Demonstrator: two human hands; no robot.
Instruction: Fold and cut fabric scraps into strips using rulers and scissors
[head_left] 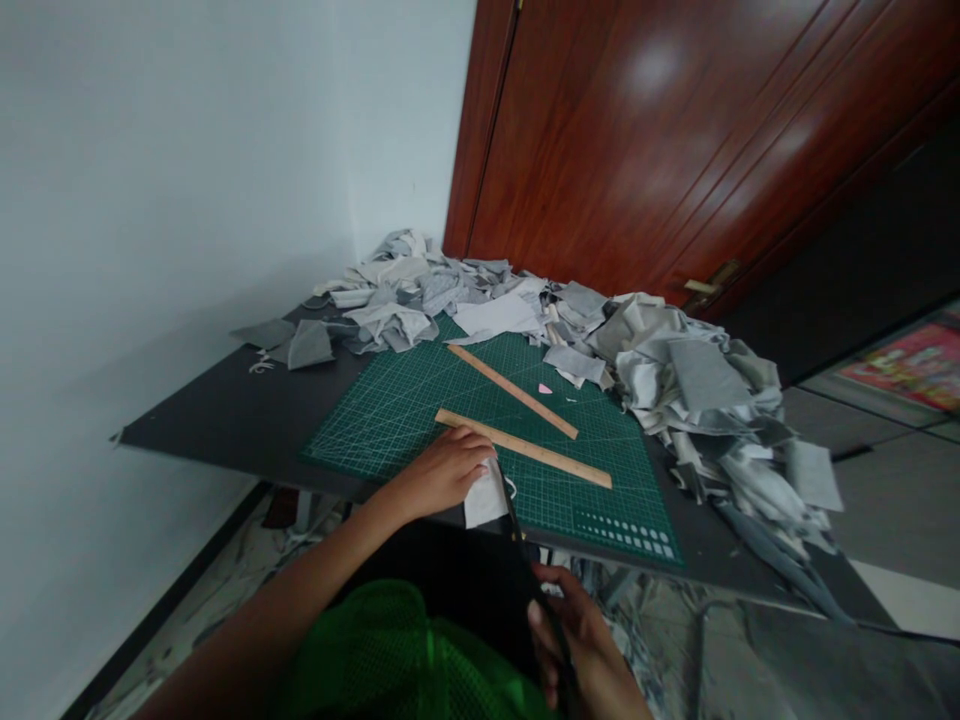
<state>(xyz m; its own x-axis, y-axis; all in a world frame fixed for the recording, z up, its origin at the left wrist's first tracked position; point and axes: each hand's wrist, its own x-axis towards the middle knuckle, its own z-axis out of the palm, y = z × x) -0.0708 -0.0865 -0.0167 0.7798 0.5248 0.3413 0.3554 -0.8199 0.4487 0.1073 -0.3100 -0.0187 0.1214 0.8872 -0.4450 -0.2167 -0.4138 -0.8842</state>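
Observation:
My left hand [448, 467] grips a small piece of white fabric [486, 497] at the front edge of the green cutting mat [405, 400]. In my right hand [577, 635] is a pair of dark scissors [517, 530], its fingers wrapped round the handles. The blades point away from me and lie along the right edge of the white fabric. A thin curled white strip [511, 487] sits beside the blades. Just beyond my left hand lies a wooden ruler [547, 455], and a second wooden ruler [517, 391] rests farther back on the mat.
Grey and white fabric scraps [480, 300] are heaped along the back of the black table [247, 420]. A larger fabric pile [697, 390] covers the right side. A small pink piece [545, 388] lies on the mat. Behind stand a white wall and a wooden door [600, 150].

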